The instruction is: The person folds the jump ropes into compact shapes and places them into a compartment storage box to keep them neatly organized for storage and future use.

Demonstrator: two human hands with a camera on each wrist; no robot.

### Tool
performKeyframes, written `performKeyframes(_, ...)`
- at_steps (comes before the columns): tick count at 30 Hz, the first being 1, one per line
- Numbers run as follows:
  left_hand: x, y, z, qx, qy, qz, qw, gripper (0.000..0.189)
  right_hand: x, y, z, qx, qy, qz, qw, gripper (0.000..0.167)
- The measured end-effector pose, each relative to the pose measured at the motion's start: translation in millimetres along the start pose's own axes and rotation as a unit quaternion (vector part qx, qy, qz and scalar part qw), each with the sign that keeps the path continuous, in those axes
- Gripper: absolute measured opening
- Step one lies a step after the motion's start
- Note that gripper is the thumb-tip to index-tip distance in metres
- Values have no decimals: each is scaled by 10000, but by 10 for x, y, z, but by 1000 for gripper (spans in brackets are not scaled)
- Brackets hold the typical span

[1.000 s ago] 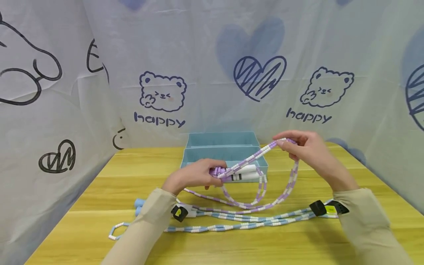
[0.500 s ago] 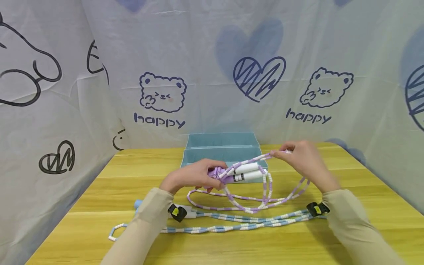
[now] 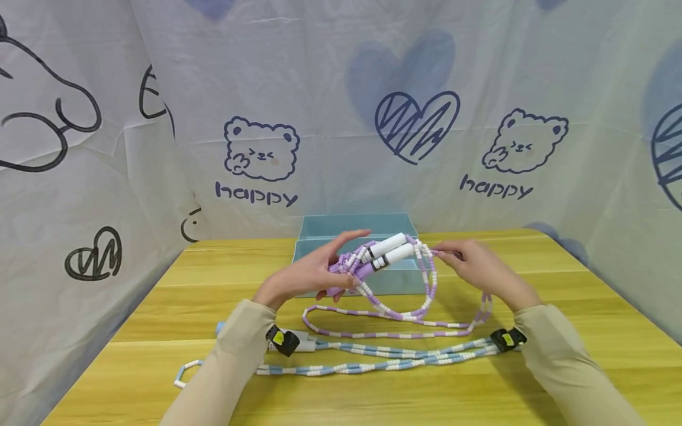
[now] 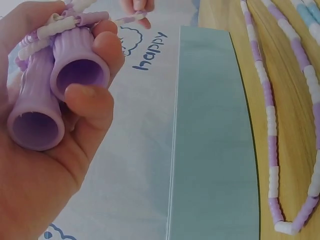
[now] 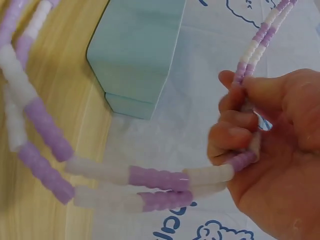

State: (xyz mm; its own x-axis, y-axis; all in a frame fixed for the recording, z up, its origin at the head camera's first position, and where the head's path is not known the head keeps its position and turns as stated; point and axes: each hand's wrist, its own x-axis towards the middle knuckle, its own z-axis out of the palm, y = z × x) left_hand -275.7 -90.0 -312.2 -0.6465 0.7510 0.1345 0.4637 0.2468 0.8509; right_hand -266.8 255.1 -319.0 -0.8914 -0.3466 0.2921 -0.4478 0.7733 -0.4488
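Observation:
A purple-and-white beaded jump rope is held between both hands above the table. My left hand (image 3: 306,275) grips its two handles (image 3: 393,255) together, white ends tilted up to the right. In the left wrist view the purple handle ends (image 4: 72,47) face the camera, and beaded cord wraps across them. Beyond the white ends, my right hand (image 3: 482,266) pinches the doubled beaded cord (image 5: 256,47) between thumb and index finger, its other fingers curled round more of it. A slack loop of the cord (image 3: 362,335) hangs low over the table.
A blue-and-white jump rope (image 3: 343,368) lies stretched across the table (image 3: 373,399) in front, its handles partly hidden by the left forearm. Behind the hands stands a light blue box (image 3: 359,225) with its lid raised. A printed cloth (image 3: 330,148) encloses the back and sides.
The right hand has come down and nearer the handles, drawing the cord with it. The left hand has tilted the handles' white ends upward, its index finger now lifted.

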Motion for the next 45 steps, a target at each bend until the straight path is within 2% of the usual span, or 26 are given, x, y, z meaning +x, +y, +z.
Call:
performKeyframes(3,-7,0,-1,91,-38,93,9999,78,1,14,17,152,-218,-60,9996,29)
performKeyframes(5,-9,-3,-9,210,17,125,9997,72,0,24,21,323,-362,96,9988,26)
performKeyframes(8,-10,-16,-26,250,225,74,9994,67,4,32,25,577,-531,475,9958,16)
performKeyframes(11,-7,-39,-44,160,468,-45,9988,62,4,34,34,601,-610,626,9944,11)
performKeyframes(15,-3,-56,-62,85,673,-178,9975,54,8,23,54,380,-800,342,9955,13)
performKeyframes(18,-1,-58,-69,48,800,-256,9965,49,5,-4,85,455,-1192,133,9917,13)
performKeyframes(23,-1,-66,-74,-137,966,-367,9946,44,-6,-104,201,743,-1832,-124,9802,14)
performKeyframes(29,30,-73,-64,-219,1179,-347,9922,41,-28,-300,287,906,-2246,-246,9699,8)
performKeyframes(35,41,-73,-46,-155,1373,-418,9895,44,-65,-552,302,1264,-2746,-658,9509,13)
performKeyframes(41,66,-79,24,433,1329,-638,9881,53,-104,-802,277,1711,-2914,-1221,9332,13)
performKeyframes(45,90,-86,80,942,1048,-520,9887,54,-126,-888,258,2138,-2712,-1567,9253,14)
